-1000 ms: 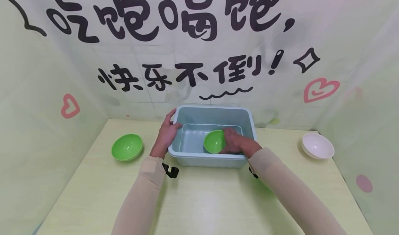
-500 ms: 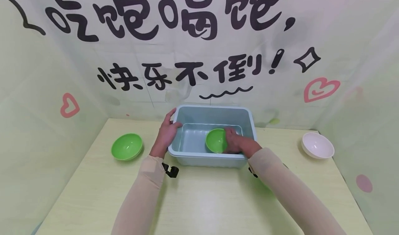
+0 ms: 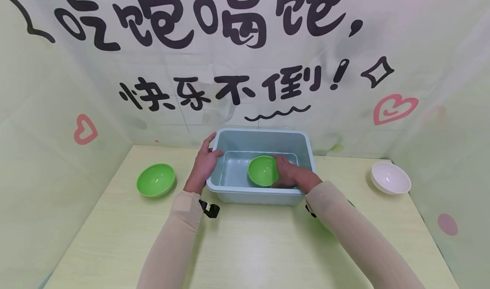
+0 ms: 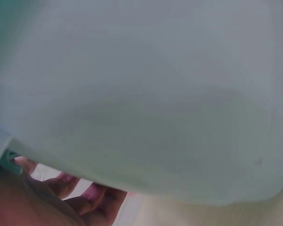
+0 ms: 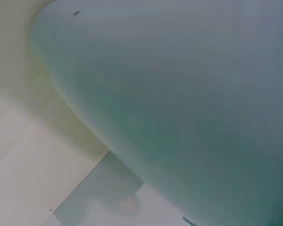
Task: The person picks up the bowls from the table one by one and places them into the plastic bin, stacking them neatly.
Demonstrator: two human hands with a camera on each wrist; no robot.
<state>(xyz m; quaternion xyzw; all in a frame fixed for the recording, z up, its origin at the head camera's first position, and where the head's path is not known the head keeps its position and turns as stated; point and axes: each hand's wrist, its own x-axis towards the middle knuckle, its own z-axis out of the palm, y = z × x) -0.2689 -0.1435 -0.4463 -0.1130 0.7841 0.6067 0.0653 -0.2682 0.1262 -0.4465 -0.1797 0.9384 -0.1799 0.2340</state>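
A light blue plastic bin [image 3: 237, 190] stands against the back wall. My left hand [image 3: 204, 164] grips its left rim, thumb over the edge; in the left wrist view the fingers [image 4: 92, 200] lie along the outside of the bin wall [image 4: 146, 103]. Inside the bin, a green bowl [image 3: 262, 171] sits with its opening facing up. With my right hand [image 3: 286, 173] reaching over the front rim, I hold this bowl by its right side; some fingers are hidden. The right wrist view shows only the bin's outer wall [image 5: 179, 103], not the hand.
Another green bowl [image 3: 156, 180] rests on the table [image 3: 245, 246] at the left. A white bowl [image 3: 390, 178] is near the right edge. Something green [image 3: 323, 228] shows partly from under my right forearm. Printed cloth walls surround the table on three sides.
The green bowl in the bin has shifted slightly, first right, then back left and a little farther away, with my right hand on it. My left hand has stayed on the bin rim.
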